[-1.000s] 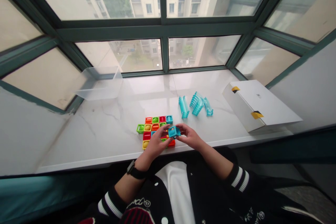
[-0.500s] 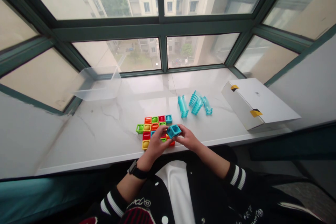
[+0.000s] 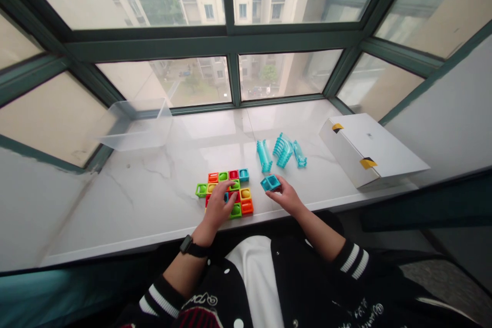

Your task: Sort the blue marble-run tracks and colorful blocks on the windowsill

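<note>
My right hand grips a blue hollow block between thumb and fingers, just right of the other blocks. Several colourful square blocks in red, green, yellow, orange and blue lie together near the front edge; an orange block is at their near right corner. Over their middle is my left hand, thumb and fingers apart, covering some of them; whether the fingertips touch the blocks I cannot tell. A green block sticks out at the left of the group. A light-blue block sits at the far right corner.
Behind my right hand lie translucent turquoise track pieces: a straight one, a curved one and a small one. A clear plastic bin stands back left. A white box with yellow-black tabs stands right, windows behind.
My hands have come apart. The left hand has let go of the blue block and moved left over the other blocks, while the right hand carries the block to the right.
</note>
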Demonstrator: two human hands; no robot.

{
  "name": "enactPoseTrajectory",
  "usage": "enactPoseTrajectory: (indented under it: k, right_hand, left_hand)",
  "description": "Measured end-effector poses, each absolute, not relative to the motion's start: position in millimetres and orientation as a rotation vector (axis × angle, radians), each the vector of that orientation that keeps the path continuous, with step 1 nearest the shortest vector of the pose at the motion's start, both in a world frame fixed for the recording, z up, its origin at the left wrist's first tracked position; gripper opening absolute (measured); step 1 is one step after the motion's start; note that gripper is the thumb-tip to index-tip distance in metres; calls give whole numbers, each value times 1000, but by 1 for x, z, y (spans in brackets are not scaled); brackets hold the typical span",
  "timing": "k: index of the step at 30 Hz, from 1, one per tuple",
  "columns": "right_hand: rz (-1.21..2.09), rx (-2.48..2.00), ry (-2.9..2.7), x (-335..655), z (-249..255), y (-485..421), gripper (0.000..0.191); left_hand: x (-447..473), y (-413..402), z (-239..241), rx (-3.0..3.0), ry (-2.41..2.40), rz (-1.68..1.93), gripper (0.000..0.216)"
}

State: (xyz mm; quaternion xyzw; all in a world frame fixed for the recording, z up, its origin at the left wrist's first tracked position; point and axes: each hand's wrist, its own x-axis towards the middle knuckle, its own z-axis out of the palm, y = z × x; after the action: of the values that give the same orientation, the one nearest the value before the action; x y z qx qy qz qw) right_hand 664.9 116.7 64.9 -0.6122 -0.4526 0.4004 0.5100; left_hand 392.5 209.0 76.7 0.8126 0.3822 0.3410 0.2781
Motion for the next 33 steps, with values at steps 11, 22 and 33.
enactPoseTrajectory:
  k: [11, 22, 33]
  right_hand:
    - [671, -1807, -980, 748, 50, 104, 76]
    - [442, -2036, -1160, 769, 17, 121, 67]
    - [374, -2106, -1257, 771, 3, 126, 65]
  left_hand:
    - [390, 218, 51, 2427, 1159, 815, 27]
    - [389, 219, 50, 2429, 1140, 829, 21]
    - [389, 218, 52, 2418, 1154, 818, 21]
